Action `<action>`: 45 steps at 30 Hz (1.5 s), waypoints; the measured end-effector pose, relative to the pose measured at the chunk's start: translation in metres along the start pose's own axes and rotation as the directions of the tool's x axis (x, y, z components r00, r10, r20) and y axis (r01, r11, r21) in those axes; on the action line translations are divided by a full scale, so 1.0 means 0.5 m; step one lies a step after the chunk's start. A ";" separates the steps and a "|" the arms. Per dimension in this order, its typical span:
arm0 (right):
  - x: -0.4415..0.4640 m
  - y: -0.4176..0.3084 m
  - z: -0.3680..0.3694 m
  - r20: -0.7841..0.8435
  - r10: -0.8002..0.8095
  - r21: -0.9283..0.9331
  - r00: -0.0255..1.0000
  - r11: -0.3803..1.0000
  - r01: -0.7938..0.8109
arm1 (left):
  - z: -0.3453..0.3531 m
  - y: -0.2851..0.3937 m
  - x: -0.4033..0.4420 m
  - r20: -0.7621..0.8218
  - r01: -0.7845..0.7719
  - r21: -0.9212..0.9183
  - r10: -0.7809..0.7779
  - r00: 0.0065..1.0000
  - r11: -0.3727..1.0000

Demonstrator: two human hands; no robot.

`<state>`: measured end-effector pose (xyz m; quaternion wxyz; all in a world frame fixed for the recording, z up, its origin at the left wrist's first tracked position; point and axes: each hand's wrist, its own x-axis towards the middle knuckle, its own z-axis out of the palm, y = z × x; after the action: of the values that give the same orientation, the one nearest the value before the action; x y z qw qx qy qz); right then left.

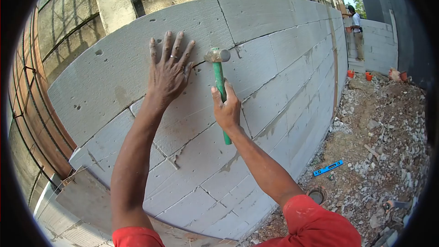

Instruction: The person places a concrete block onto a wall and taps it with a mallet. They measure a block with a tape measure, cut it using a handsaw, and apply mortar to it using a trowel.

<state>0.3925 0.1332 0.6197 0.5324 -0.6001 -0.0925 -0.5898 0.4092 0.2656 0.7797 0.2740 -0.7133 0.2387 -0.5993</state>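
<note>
My left hand (pixel 169 75) lies flat with fingers spread against a large pale block (pixel 109 50) in the top course of the wall. A ring shows on one finger. In my right hand (pixel 227 110) is a hammer (pixel 218 71) with a green handle, its grey head raised and near the joint below that block. Whether the hammer head touches the wall I cannot tell. The block wall (pixel 256 82) runs from beside me toward the back right, with dark joint lines and mortar smears between blocks.
Rubble ground (pixel 366 142) lies to the right, with a blue spirit level (pixel 328 168) and a round bucket (pixel 316 195). Orange containers (pixel 350 73) and another person (pixel 356 32) are at the far end. Steel bars (pixel 34 96) stand at the left.
</note>
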 end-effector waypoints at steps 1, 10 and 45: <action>-0.004 0.009 -0.002 0.005 0.005 -0.003 1.000 1.000 -0.005 | -0.019 0.003 0.007 -0.003 0.001 0.004 -0.001 1.000 1.000; 0.026 0.058 -0.063 0.119 -0.046 0.111 0.992 0.993 0.033 | -0.071 -0.088 0.121 0.158 0.207 0.019 -0.207 0.965 0.978; 0.552 -0.113 -0.143 0.172 -0.313 0.026 0.934 0.949 0.313 | -0.052 -0.078 0.141 -0.011 0.325 -0.119 -0.329 0.944 0.938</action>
<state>0.3864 -0.0397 0.8532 0.4212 -0.6272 -0.2323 -0.6125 0.3959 0.2445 0.8607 0.1255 -0.7485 0.1553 -0.6324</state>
